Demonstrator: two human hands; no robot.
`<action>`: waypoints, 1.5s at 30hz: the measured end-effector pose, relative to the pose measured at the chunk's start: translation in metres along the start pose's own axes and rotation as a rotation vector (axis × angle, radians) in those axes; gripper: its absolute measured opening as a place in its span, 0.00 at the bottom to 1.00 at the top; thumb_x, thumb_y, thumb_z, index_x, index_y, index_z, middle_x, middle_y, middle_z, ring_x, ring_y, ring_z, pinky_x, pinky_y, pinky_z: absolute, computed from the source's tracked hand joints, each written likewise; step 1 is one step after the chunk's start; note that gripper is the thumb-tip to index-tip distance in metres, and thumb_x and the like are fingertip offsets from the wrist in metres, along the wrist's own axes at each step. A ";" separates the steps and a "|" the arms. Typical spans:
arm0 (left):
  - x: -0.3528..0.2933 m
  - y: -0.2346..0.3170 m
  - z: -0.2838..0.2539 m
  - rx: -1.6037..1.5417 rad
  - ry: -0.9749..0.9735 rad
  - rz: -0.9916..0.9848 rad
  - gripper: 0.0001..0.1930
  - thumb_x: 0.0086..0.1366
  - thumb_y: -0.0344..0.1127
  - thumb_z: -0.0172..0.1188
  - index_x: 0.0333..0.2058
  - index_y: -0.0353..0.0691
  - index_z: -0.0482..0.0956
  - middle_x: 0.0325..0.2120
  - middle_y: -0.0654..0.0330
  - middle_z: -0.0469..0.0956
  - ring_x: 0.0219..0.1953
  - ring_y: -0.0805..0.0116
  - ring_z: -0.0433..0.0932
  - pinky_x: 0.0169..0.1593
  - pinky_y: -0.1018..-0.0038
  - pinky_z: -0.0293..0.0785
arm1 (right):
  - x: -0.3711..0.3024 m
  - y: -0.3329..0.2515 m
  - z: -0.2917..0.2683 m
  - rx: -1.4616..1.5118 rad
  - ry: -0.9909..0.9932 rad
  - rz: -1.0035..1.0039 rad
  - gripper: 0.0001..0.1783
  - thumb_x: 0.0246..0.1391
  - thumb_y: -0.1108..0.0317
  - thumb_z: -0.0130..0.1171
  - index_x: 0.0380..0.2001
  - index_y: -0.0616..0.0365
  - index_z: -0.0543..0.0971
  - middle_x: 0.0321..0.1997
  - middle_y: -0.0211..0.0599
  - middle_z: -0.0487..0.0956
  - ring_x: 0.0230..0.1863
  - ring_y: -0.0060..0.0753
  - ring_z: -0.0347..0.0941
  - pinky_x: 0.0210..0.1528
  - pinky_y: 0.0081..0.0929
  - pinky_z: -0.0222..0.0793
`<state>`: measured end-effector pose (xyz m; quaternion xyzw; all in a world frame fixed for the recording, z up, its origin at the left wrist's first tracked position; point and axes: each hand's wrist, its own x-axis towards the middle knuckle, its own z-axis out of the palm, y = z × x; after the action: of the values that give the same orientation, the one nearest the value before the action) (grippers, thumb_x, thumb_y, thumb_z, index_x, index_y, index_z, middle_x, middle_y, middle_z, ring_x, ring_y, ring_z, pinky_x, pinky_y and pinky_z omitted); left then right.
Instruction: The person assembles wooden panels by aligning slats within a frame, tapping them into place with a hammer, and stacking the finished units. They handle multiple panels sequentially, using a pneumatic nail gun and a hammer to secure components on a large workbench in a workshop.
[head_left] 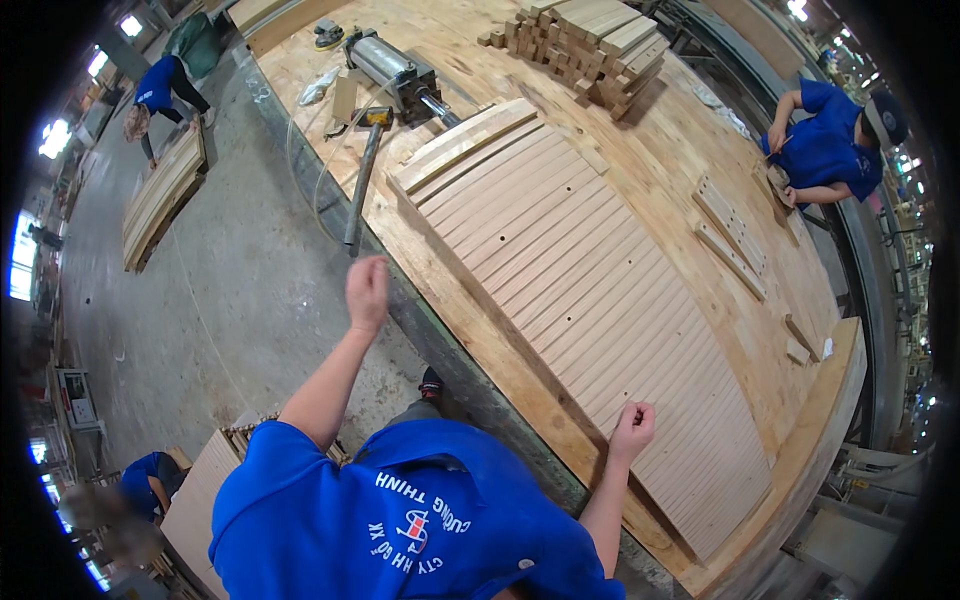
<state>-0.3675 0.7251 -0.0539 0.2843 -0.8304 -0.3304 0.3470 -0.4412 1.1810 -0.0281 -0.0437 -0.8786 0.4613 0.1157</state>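
A long slatted wooden panel [590,290] lies across the workbench, its narrow strips set side by side, with a few small dark holes. My right hand [632,432] is over the panel's near edge, its fingers curled together; anything inside them is hidden. Beyond the bench edge, above the floor, my left hand [367,293] is closed, and what it may hold cannot be made out. Just past it lies a hammer [362,185] with a yellow and black head and a long metal handle, apart from the hand. A metal cylinder [385,62] has its rod pointing at the panel's far end.
Wooden blocks [590,50] are stacked at the back of the bench [640,150]. Drilled boards [730,225] lie at the right, near a co-worker [825,140]. A raised wooden stop [800,450] borders the near right end. Another person [158,85] bends over panels at far left.
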 end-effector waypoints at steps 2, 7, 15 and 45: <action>0.022 -0.029 -0.008 -0.110 0.125 -0.287 0.11 0.62 0.36 0.49 0.37 0.34 0.74 0.31 0.52 0.74 0.36 0.55 0.72 0.42 0.66 0.68 | 0.000 -0.002 0.006 0.024 0.017 -0.001 0.08 0.51 0.70 0.55 0.22 0.60 0.71 0.15 0.24 0.63 0.17 0.17 0.54 0.18 0.18 0.51; 0.076 -0.096 -0.017 0.174 -0.049 -0.367 0.21 0.61 0.47 0.51 0.43 0.34 0.70 0.35 0.48 0.75 0.40 0.51 0.73 0.45 0.63 0.68 | -0.006 -0.012 0.030 -0.387 0.119 -0.217 0.08 0.49 0.66 0.56 0.21 0.56 0.71 0.13 0.25 0.64 0.18 0.25 0.59 0.26 0.27 0.57; 0.123 -0.081 -0.006 0.430 -0.631 -0.524 0.28 0.59 0.56 0.47 0.44 0.34 0.69 0.41 0.43 0.75 0.45 0.47 0.73 0.48 0.59 0.68 | -0.008 -0.024 0.035 -0.575 0.172 -0.199 0.10 0.47 0.63 0.55 0.18 0.54 0.70 0.12 0.29 0.65 0.19 0.33 0.61 0.29 0.34 0.57; -0.150 0.057 -0.122 -1.142 -0.559 -0.919 0.06 0.63 0.33 0.50 0.33 0.41 0.63 0.16 0.66 0.66 0.17 0.76 0.67 0.21 0.80 0.65 | -0.118 -0.247 0.279 1.236 -1.652 1.096 0.24 0.60 0.49 0.42 0.52 0.54 0.62 0.32 0.37 0.73 0.26 0.26 0.69 0.29 0.25 0.66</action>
<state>-0.1983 0.8230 -0.0031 0.2831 -0.3875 -0.8761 0.0460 -0.3871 0.7952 0.0027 -0.0399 -0.1759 0.6868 -0.7042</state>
